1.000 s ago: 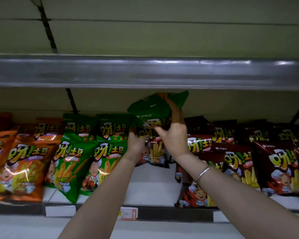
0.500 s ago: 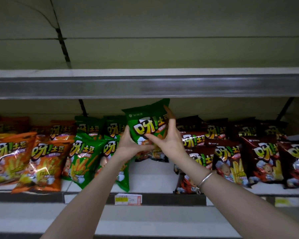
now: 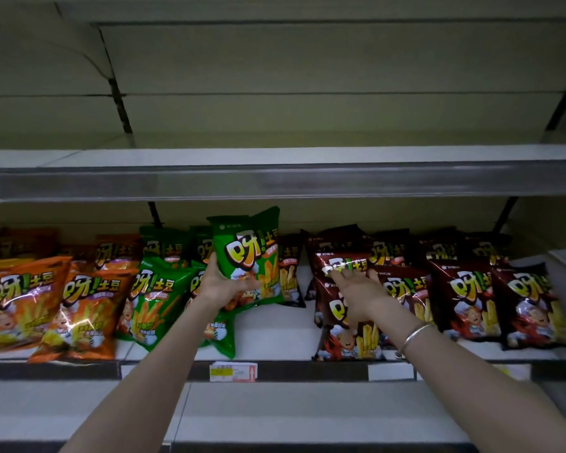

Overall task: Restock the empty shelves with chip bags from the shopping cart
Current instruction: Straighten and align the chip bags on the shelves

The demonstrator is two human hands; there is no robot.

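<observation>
I see two shelves filling most of the view. The upper shelf point(image 3: 275, 181) runs across as a grey rail with pale back panels above it. The lower shelf point(image 3: 275, 335) carries the chip bags in three colour groups, with bare white board showing in the middle between the groups.

The orange bags point(image 3: 79, 305) lean in overlapping rows at the left. The green bags point(image 3: 154, 299) sit just right of them, some standing at the far side and some slumped forward toward the near edge. The brown bags point(image 3: 464, 299) take the right half, stacked and leaning against one another.

Both my arms reach up from the bottom of the view. My left hand point(image 3: 223, 286) grips one green bag point(image 3: 252, 256) by its lower left corner, thumb across the front and fingers point(image 3: 213, 261) curled up its left edge. That bag stands upright, tilted a little to the right, in the gap between the green group and the brown group, and it is taller in view than its neighbours. I cannot tell whether its bottom rests on the shelf.

My right hand point(image 3: 356, 289) lies flat, its fingers straight and spread, with the tips touching the top of the nearest brown bag point(image 3: 340, 261) at the left end of that group; it holds nothing.

A silver bracelet point(image 3: 412, 336) circles the right wrist. A small price tag point(image 3: 233, 372) sits on the shelf's front strip, below the held bag.
</observation>
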